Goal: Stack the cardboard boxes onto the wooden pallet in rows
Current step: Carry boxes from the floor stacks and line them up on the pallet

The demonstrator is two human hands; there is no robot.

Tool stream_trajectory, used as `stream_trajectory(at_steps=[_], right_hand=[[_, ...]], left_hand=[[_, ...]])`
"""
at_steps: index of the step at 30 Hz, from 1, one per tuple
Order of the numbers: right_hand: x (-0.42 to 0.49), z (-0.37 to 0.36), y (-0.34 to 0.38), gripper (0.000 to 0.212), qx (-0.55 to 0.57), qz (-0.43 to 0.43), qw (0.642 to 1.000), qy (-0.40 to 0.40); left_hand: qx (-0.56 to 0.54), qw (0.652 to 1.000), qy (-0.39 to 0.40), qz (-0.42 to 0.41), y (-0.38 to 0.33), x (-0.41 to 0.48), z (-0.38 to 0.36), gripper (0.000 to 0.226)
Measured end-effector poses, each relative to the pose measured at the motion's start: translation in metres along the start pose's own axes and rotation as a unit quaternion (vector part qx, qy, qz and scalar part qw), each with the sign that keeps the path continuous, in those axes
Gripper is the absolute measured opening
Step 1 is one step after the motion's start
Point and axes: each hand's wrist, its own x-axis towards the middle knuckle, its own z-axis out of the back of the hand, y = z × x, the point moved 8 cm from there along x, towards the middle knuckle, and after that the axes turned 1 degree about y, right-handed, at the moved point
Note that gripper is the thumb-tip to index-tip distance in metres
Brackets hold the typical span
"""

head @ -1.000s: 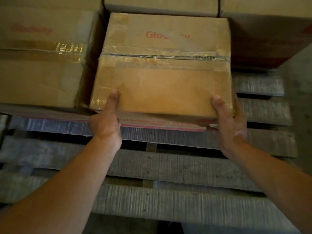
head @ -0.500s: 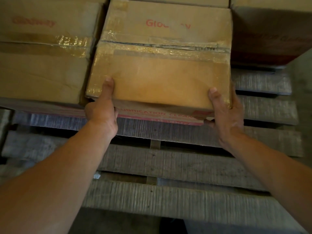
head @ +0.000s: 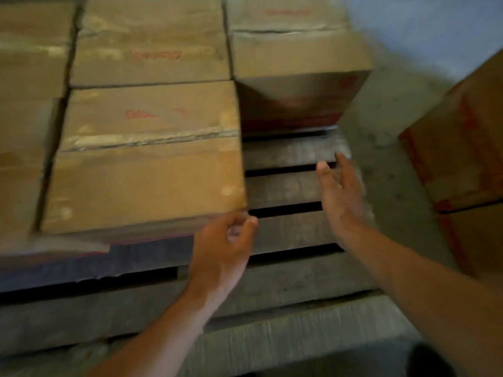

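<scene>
The cardboard box [head: 147, 172] sits on the wooden pallet [head: 272, 303], snug in its row. Your left hand [head: 223, 248] curls loosely, empty, by its near corner. Your right hand [head: 340, 194] spreads wide over bare slats [head: 285, 186], where the next box's edge could catch a gap.

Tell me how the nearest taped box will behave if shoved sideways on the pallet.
The box looks stiff, with flat faces and a taped seam, so it should slide whole. Broad and low, it probably won't tip. The pallet has gaps that may snag its edge.
</scene>
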Motion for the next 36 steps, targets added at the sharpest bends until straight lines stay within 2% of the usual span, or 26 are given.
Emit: stream_trajectory(at_steps=[2, 5, 10, 14, 18, 24, 29, 32, 36], right_hand=[[0.021, 0.059, -0.001, 0.060, -0.004, 0.003, 0.999, -0.054], [0.052, 0.150, -0.008, 0.059, -0.012, -0.001, 0.989, -0.145], [0.115, 0.292, -0.034, 0.065, 0.024, -0.011, 0.957, -0.289], [0.148, 0.393, -0.072, 0.086, 0.054, -0.079, 0.912, -0.398], [0.183, 0.443, -0.103, 0.096, 0.104, -0.126, 0.902, -0.399], [0.224, 0.464, -0.117, 0.081, 0.227, -0.135, 0.874, -0.408], [0.225, 0.463, -0.117, 0.104, 0.265, -0.127, 0.866, -0.405], [0.225, 0.465, -0.116, 0.107, 0.269, -0.118, 0.866, -0.404], [0.225, 0.465, -0.114, 0.106, 0.273, -0.113, 0.869, -0.397]], left_hand=[[0.059, 0.994, 0.003, -0.090, -0.057, 0.025, -0.029, 0.019], [0.124, 0.980, 0.002, -0.156, -0.127, 0.062, -0.074, 0.009], [0.177, 0.957, 0.006, -0.229, -0.216, 0.111, -0.189, 0.024], [0.161, 0.962, 0.013, -0.222, -0.276, 0.150, -0.311, 0.044], [0.129, 0.965, 0.034, -0.228, -0.342, 0.191, -0.422, 0.068], [0.168, 0.949, 0.033, -0.265, -0.416, 0.266, -0.530, 0.085], [0.173, 0.958, 0.068, -0.219, -0.429, 0.318, -0.583, 0.102], [0.173, 0.958, 0.078, -0.216, -0.425, 0.324, -0.593, 0.099], [0.179, 0.956, 0.053, -0.226, -0.427, 0.321, -0.587, 0.080]])
